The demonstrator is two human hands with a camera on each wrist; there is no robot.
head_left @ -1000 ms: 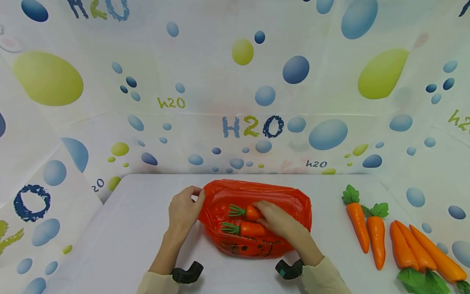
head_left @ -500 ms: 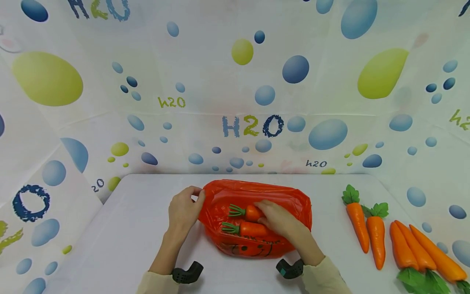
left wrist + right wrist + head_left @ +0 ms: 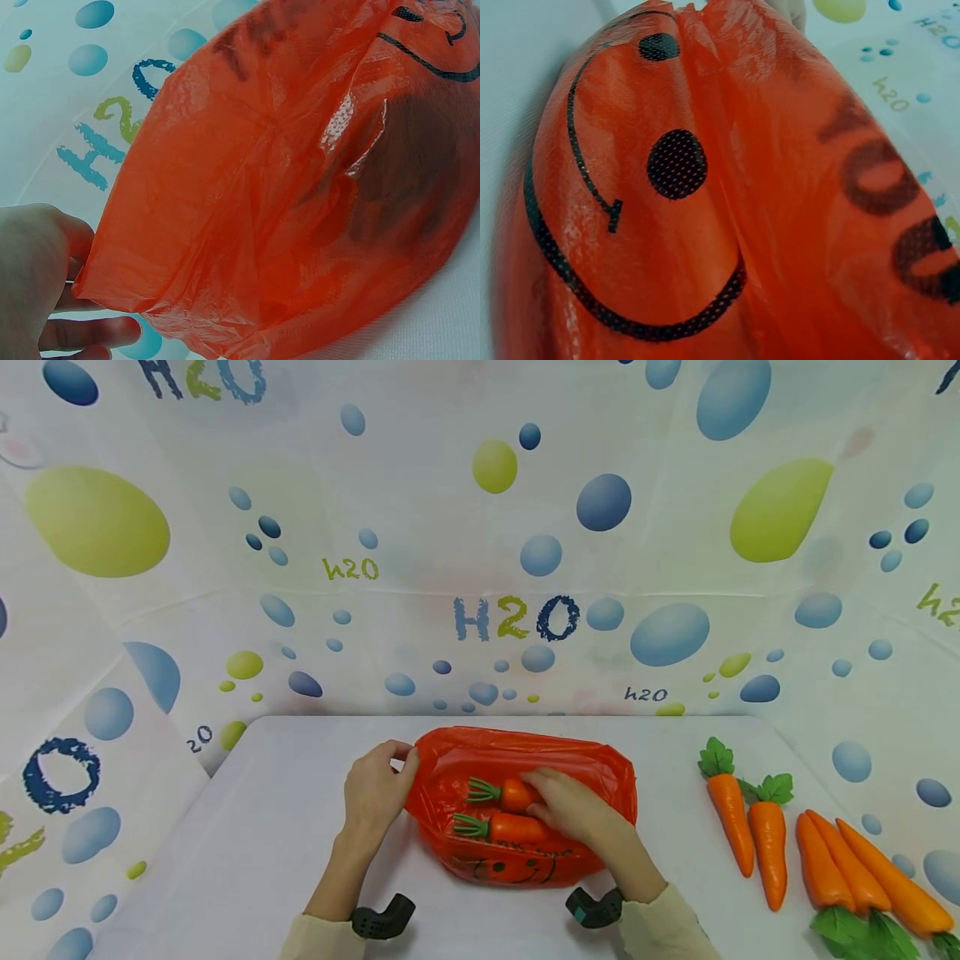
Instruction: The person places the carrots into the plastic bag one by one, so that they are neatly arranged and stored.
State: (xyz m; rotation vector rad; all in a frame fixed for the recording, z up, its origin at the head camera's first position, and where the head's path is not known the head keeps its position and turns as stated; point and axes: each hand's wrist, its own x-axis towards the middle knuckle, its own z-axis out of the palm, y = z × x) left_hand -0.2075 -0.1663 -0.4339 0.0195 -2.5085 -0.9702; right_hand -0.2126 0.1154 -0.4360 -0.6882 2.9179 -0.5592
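A red plastic bag [image 3: 525, 752] with a black smiley print lies on the table, its mouth spread toward the head camera. Two toy carrots with green stalks lie inside: an upper carrot [image 3: 516, 795] and a lower carrot [image 3: 517, 829]. My left hand [image 3: 375, 789] pinches the bag's left edge between thumb and fingers; in the left wrist view the hand [image 3: 34, 277] holds a corner of the film. Reaching into the bag, my right hand [image 3: 576, 810] grips the tip end of the upper carrot. In the right wrist view the bag's printed side [image 3: 675, 247] hides this hand.
To the right on the white table [image 3: 247, 843] lie two leafy carrots, a left one [image 3: 731, 822] and a right one [image 3: 770, 852]. Beyond them is a bunch of three carrots [image 3: 855, 868], leaves toward the near edge. A patterned sheet [image 3: 420, 485] hangs behind the table.
My right hand has shifted very slightly to the right on the upper carrot. The left hand and the bag have stayed in place.
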